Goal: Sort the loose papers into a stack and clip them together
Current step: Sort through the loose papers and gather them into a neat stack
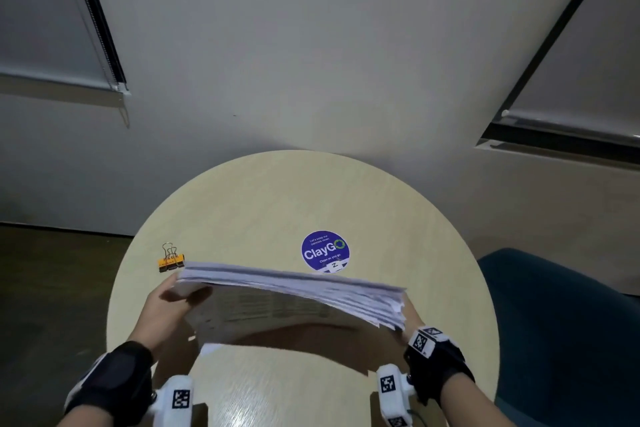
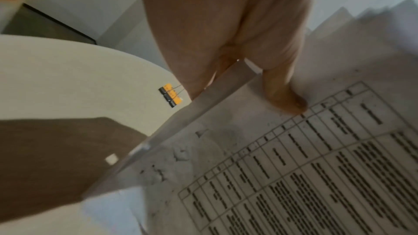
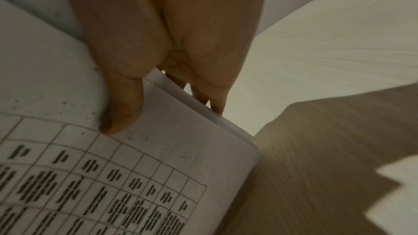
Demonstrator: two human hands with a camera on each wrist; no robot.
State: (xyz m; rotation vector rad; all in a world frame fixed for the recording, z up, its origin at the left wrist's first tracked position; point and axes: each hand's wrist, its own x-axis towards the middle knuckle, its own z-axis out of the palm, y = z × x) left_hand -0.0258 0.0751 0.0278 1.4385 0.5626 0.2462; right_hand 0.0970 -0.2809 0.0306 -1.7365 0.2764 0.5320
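A thick stack of printed papers (image 1: 291, 291) is held tilted above the round table (image 1: 263, 204), its top edges uneven at the right end. My left hand (image 1: 173, 296) grips the stack's left end, thumb (image 2: 285, 96) on the printed front sheet (image 2: 294, 167) and fingers behind. My right hand (image 1: 410, 314) grips the right end the same way, thumb (image 3: 122, 110) on the front sheet (image 3: 113, 176), fingers (image 3: 210, 96) behind. An orange and black binder clip (image 1: 170, 261) lies on the table just beyond the left hand, also seen as the clip (image 2: 170, 95) in the left wrist view.
A round blue ClayGo sticker (image 1: 325, 251) lies on the table behind the stack. A dark blue chair (image 1: 561, 322) stands at the table's right. A wall with window blinds (image 1: 52, 28) rises close behind the table. The stack casts a shadow on the near tabletop (image 1: 294, 343).
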